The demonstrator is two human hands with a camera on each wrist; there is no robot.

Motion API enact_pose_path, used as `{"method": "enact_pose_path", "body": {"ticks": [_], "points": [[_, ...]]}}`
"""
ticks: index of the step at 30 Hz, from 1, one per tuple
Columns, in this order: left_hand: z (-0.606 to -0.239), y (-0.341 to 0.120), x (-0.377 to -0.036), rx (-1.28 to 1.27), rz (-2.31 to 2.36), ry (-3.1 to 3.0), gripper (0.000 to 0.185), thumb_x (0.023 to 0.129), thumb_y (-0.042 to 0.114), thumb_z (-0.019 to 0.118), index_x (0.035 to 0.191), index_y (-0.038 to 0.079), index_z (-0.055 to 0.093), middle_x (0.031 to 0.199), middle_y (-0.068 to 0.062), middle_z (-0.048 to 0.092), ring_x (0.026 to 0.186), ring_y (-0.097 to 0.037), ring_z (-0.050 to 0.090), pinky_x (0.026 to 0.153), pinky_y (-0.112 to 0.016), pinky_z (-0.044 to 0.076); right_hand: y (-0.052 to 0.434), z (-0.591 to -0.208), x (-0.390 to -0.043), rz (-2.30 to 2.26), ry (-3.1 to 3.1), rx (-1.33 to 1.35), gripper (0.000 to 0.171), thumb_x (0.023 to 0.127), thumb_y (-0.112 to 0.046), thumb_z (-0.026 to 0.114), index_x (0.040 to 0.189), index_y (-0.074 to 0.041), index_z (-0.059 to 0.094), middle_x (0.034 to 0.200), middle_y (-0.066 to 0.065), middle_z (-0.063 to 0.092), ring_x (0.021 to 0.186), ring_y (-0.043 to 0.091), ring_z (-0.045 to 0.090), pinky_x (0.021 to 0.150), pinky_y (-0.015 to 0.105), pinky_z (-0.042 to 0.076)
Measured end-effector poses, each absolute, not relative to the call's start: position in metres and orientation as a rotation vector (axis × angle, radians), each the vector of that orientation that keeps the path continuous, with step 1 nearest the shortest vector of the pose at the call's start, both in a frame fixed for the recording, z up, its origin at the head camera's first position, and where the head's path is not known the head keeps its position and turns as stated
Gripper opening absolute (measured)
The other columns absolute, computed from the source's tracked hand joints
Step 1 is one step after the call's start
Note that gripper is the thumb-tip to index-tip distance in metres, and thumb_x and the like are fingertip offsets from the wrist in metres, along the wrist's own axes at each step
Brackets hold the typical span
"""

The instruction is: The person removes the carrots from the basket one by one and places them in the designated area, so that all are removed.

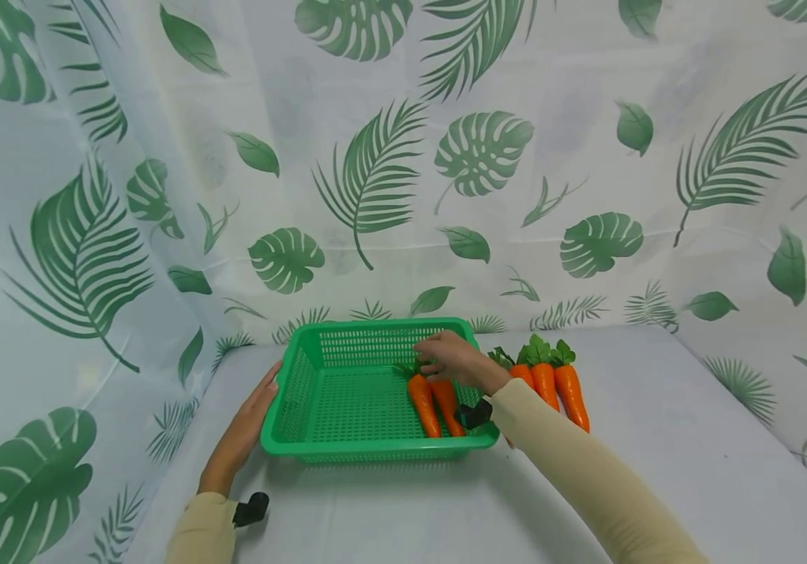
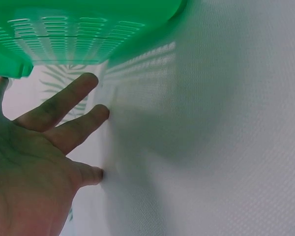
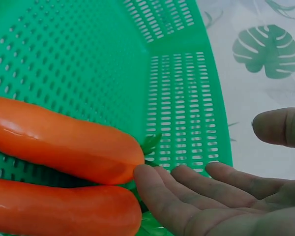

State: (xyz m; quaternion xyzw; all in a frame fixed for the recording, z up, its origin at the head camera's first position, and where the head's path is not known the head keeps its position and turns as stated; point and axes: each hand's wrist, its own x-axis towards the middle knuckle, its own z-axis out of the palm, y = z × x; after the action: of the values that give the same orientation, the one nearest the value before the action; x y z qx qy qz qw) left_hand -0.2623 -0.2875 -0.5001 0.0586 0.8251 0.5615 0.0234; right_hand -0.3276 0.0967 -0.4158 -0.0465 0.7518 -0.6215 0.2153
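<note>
A green plastic basket [image 1: 375, 447] with slotted walls stands on the white table. Two orange carrots lie side by side in its right part, the left carrot [image 1: 422, 407] and the right carrot [image 1: 447, 401], green tops toward the back wall. My right hand [image 1: 454, 360] is over their leafy ends. In the right wrist view its fingers are extended, a fingertip right at the end of one carrot [image 3: 64, 140], the thumb apart. At the basket's left side is my left hand [image 1: 247, 423], fingers spread and thumb near the rim; its palm [image 2: 29, 172] shows in the left wrist view.
Right of the basket, three more carrots [image 1: 571, 398] with leafy tops lie in a row on the table [image 1: 657, 439], partly behind my right forearm. A white curtain [image 1: 403, 188] with green leaf prints rises behind the table and along its sides.
</note>
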Motion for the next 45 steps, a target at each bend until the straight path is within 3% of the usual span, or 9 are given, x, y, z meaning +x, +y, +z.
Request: {"method": "enact_pose_path", "body": {"ticks": [12,16,19,24,30,36,38,41,45], "points": [[-0.500,-0.289,-0.263,0.165,1.717,2.563,0.064,0.118,0.051,0.027,0.175,0.025,0.014,0.180,-0.003,0.009,0.164,-0.031,0.002,0.128,-0.063,0.005,0.090,-0.425,-0.327,-1.696,2.117,-0.130,0.052,0.111,-0.015,0.055,0.153,0.012,0.045,0.155,0.036,0.044,0.134,0.049,0.055,0.104,0.055,0.055],[-0.500,-0.289,-0.262,0.168,1.733,2.557,0.065,0.118,0.052,0.027,0.175,0.025,0.014,0.180,-0.003,0.009,0.164,-0.030,0.002,0.128,-0.063,0.005,0.086,-0.427,-0.327,-1.661,2.194,-0.128,0.025,0.108,-0.013,0.058,0.118,0.009,0.060,0.120,0.023,0.060,0.104,0.034,0.060,0.092,0.049,0.057],[-0.501,-0.289,-0.261,0.164,1.741,2.544,0.064,0.118,0.051,0.027,0.175,0.024,0.014,0.180,-0.003,0.009,0.164,-0.030,0.002,0.128,-0.063,0.005,0.083,-0.430,-0.325,-1.598,2.276,-0.141,0.020,0.107,-0.012,0.060,0.107,0.008,0.063,0.109,0.014,0.060,0.097,0.030,0.062,0.090,0.049,0.059],[-0.504,-0.290,-0.260,0.174,1.748,2.537,0.063,0.119,0.047,0.027,0.175,0.021,0.014,0.179,-0.005,0.009,0.164,-0.031,0.002,0.128,-0.063,0.005,0.082,-0.435,-0.321,-1.523,2.308,-0.129,0.041,0.107,-0.014,0.063,0.138,0.013,0.063,0.135,0.027,0.062,0.122,0.043,0.065,0.097,0.055,0.059],[-0.501,-0.289,-0.261,0.203,1.745,2.558,0.063,0.119,0.048,0.028,0.174,0.021,0.016,0.179,-0.005,0.011,0.164,-0.032,0.004,0.128,-0.063,0.006,0.078,-0.439,-0.322,-1.514,2.285,-0.098,0.037,0.103,-0.013,0.069,0.132,0.010,0.068,0.130,0.023,0.063,0.121,0.043,0.064,0.096,0.053,0.059],[-0.500,-0.288,-0.261,0.190,1.728,2.571,0.064,0.118,0.049,0.027,0.174,0.021,0.015,0.179,-0.005,0.011,0.164,-0.032,0.004,0.128,-0.062,0.005,0.071,-0.445,-0.323,-1.443,2.293,-0.197,0.017,0.096,-0.006,0.072,0.105,0.008,0.076,0.096,0.014,0.069,0.092,0.031,0.067,0.087,0.048,0.061],[-0.499,-0.287,-0.261,0.182,1.725,2.568,0.065,0.118,0.051,0.026,0.175,0.021,0.015,0.179,-0.005,0.010,0.164,-0.031,0.003,0.129,-0.061,0.005,0.067,-0.446,-0.324,-1.426,2.315,-0.212,0.010,0.095,-0.005,0.073,0.088,0.002,0.074,0.077,0.006,0.058,0.079,0.025,0.058,0.083,0.046,0.060],[-0.498,-0.286,-0.263,0.174,1.725,2.566,0.065,0.118,0.052,0.025,0.175,0.022,0.014,0.179,-0.004,0.009,0.164,-0.030,0.002,0.129,-0.061,0.004,0.063,-0.446,-0.324,-1.403,2.358,-0.236,0.036,0.095,-0.003,0.074,0.065,-0.013,0.056,0.064,-0.002,0.038,0.068,0.020,0.044,0.075,0.043,0.057],[-0.499,-0.286,-0.264,0.144,1.722,2.562,0.065,0.117,0.053,0.025,0.175,0.023,0.014,0.180,-0.003,0.009,0.164,-0.029,0.002,0.129,-0.061,0.005,0.058,-0.448,-0.324,-1.369,2.390,-0.274,0.057,0.095,0.000,0.074,0.057,-0.021,0.039,0.059,-0.004,0.025,0.058,0.017,0.030,0.062,0.038,0.047]]}}
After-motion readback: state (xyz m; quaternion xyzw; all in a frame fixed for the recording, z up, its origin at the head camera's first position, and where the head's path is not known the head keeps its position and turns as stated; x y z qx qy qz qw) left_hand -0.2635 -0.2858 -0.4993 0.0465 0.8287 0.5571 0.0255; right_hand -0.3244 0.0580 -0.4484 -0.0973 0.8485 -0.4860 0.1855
